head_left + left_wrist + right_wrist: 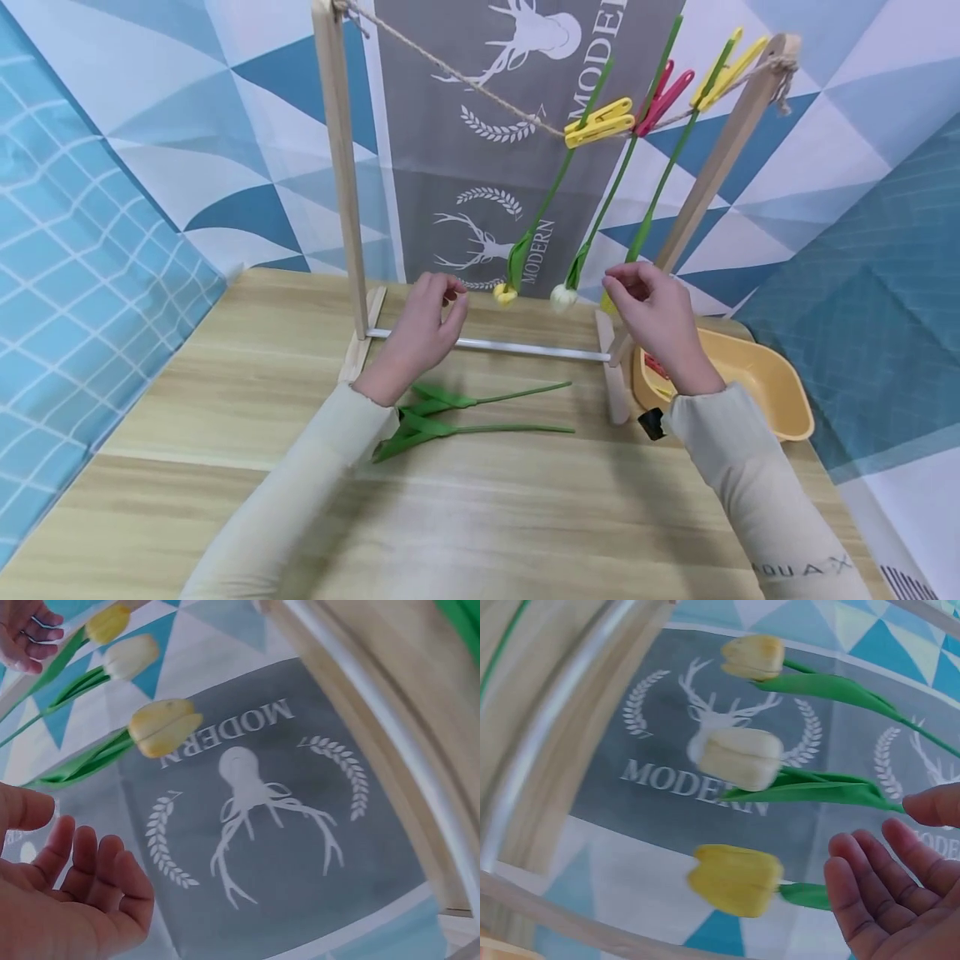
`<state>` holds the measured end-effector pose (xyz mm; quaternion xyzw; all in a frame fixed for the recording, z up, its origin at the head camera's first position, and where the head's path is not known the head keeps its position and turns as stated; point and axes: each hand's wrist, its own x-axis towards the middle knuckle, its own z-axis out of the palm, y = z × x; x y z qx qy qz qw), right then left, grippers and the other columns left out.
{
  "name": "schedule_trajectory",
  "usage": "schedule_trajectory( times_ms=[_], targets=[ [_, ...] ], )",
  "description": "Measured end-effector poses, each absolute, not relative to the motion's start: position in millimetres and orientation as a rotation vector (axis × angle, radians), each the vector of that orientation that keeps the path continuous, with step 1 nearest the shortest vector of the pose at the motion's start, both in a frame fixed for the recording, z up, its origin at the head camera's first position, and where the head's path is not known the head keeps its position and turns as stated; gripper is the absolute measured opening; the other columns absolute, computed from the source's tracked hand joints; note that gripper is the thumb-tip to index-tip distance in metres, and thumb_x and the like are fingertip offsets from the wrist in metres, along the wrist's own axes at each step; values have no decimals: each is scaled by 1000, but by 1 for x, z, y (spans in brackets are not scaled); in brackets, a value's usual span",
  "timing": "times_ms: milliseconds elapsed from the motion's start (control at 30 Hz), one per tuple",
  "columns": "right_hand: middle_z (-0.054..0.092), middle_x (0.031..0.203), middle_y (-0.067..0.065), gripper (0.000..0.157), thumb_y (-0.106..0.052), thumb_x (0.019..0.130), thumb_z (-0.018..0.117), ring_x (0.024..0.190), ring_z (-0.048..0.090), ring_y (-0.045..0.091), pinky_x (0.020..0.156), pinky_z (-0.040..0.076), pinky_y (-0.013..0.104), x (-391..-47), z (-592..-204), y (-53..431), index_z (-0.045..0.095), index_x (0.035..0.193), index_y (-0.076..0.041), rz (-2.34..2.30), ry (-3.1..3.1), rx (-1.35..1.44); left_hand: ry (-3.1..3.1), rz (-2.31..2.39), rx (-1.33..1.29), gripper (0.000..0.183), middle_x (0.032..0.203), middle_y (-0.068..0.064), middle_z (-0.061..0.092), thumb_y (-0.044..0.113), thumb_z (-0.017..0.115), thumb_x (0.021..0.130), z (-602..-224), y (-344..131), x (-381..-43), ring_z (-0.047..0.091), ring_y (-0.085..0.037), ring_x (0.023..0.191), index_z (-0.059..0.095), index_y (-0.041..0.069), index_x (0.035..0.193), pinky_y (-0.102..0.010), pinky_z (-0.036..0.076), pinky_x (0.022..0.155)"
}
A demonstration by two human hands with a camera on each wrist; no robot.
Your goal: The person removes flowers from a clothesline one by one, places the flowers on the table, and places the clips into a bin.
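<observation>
Three artificial tulips hang head-down from a twine line (457, 77): a pale yellow tulip (506, 293), a white tulip (742, 759) and a bright yellow tulip (736, 880). A yellow clothespin (600, 123), a red clothespin (663, 102) and another yellow clothespin (727, 73) clip their stems to the twine. My right hand (654, 312) is beside the bright yellow tulip, fingers loosely bent and holding nothing. Left of the pale yellow tulip, my left hand (427, 321) hovers with relaxed fingers, also holding nothing.
The twine runs between two wooden posts (341, 158), joined low down by a white rod (525, 348). Two more green-stemmed flowers (427, 429) lie on the wooden table (247, 400), their heads hidden by my left sleeve. An orange basin (780, 392) with clothespins stands at the right.
</observation>
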<state>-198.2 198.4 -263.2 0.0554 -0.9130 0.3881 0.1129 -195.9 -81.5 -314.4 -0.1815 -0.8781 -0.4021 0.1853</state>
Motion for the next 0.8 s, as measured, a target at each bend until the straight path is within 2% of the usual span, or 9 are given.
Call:
schedule_trajectory(
  times_ms=[267,600,800],
  targets=[
    [62,104,7,38,-36,92,56,87,54,12,73,43,14,-204,-239,191,59,118,-9,1147,-2488,242,-2386,-1231,-503,17,100,-15,50,13,47,95,-297,-79,-201,47,-25,90,53,-1,103,-32,40,76],
    [62,109,6,40,-39,91,56,89,57,8,77,46,14,-207,-215,177,58,121,-12,1260,-2367,264,-2353,-1324,-489,18,101,-13,49,15,46,96,-284,-78,-201,48,-22,90,52,-1,104,-30,45,75],
    [63,106,6,37,-35,91,58,85,58,7,75,47,14,-207,-205,172,58,119,-11,1319,-2273,284,-2303,-1349,-498,20,99,-12,49,17,45,97,-278,-79,-204,47,-21,88,52,0,105,-29,43,72]
  ],
)
